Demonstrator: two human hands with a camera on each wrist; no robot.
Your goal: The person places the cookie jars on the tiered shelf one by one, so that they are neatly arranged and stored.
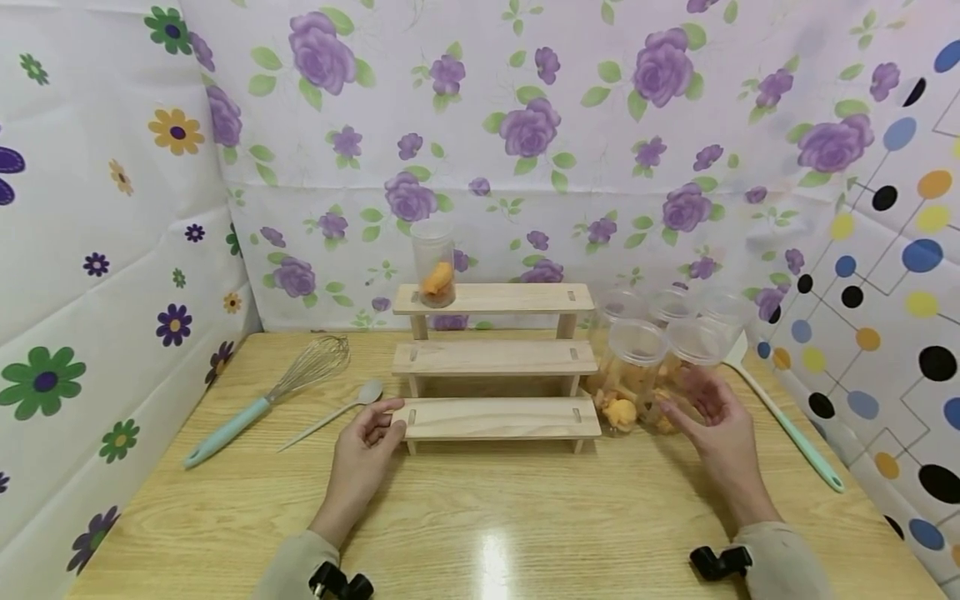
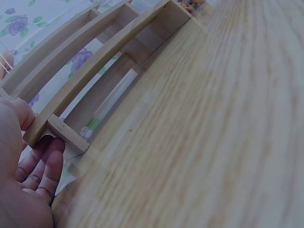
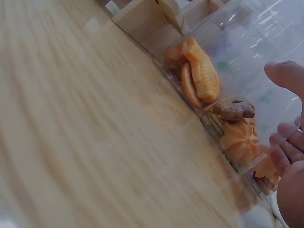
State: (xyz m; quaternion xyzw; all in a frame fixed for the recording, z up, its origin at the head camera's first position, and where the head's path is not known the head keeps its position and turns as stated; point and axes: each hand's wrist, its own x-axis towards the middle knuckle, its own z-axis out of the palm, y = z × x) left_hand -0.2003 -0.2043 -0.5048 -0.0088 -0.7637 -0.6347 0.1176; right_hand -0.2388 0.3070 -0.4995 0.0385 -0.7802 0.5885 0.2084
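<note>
My left hand [image 1: 366,446] pinches the left end of the lowest board of a three-step wooden rack [image 1: 495,418]; in the left wrist view the thumb is above the board [image 2: 71,102] and the fingers below. On the rack's top step, at the left, stands an upright clear plastic jar [image 1: 432,246] with an orange piece inside. My right hand [image 1: 716,425] is at the front right jar [image 1: 693,343] of a cluster, thumb and fingers apart beside it. Next to that stands another jar [image 1: 637,350] holding orange pieces. Shell-like orange pieces [image 3: 204,71] show through the plastic in the right wrist view.
Left of the rack lie a whisk [image 1: 255,417] with a light blue handle and a slim spoon [image 1: 337,417]. A green-and-white long-handled utensil [image 1: 787,421] lies right of the jars. Several more clear jars [image 1: 723,312] stand behind. Patterned cloth [image 1: 480,150] borders the table.
</note>
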